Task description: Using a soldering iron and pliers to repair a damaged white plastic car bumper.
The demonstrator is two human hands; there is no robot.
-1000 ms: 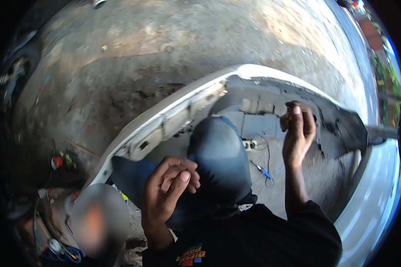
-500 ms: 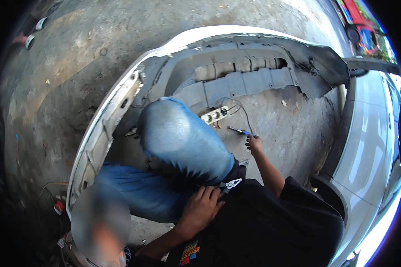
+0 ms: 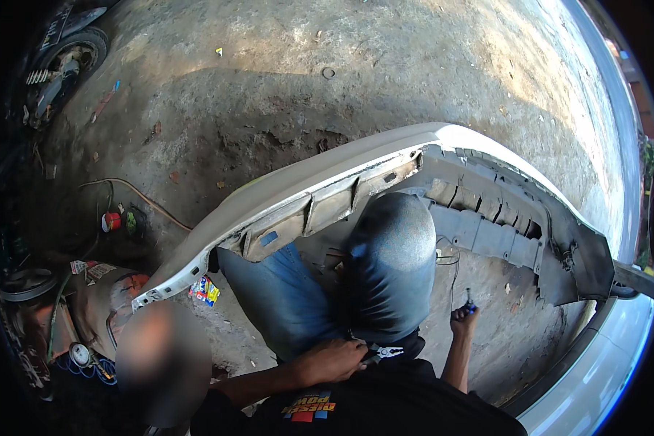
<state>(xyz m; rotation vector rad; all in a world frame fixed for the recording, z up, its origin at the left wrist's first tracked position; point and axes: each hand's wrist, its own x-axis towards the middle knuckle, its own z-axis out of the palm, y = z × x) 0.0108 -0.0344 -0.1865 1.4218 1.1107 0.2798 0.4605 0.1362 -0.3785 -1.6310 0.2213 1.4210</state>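
A detached white car bumper (image 3: 320, 189) lies on the dirt ground with its inner side toward me. My knees in blue jeans (image 3: 385, 269) are tucked against it. My left hand (image 3: 334, 360) rests at my waist, closed on a pair of pliers (image 3: 383, 354) whose jaws point right. My right hand (image 3: 462, 320) is low beside my right knee, gripping a small blue-handled tool (image 3: 470, 300) that points up. Thin wires (image 3: 449, 258) hang inside the bumper just above that hand.
A white car body (image 3: 603, 370) curves along the lower right. Red and green tape rolls (image 3: 112, 221) and an orange cable (image 3: 152, 203) lie at the left, with a colourful packet (image 3: 205, 289) under the bumper's end. A motorbike wheel (image 3: 69, 54) stands at the top left.
My right hand dropped from the bumper's inner edge to the ground and now grips the blue tool. My left hand moved down to the pliers at my waist. The view swung.
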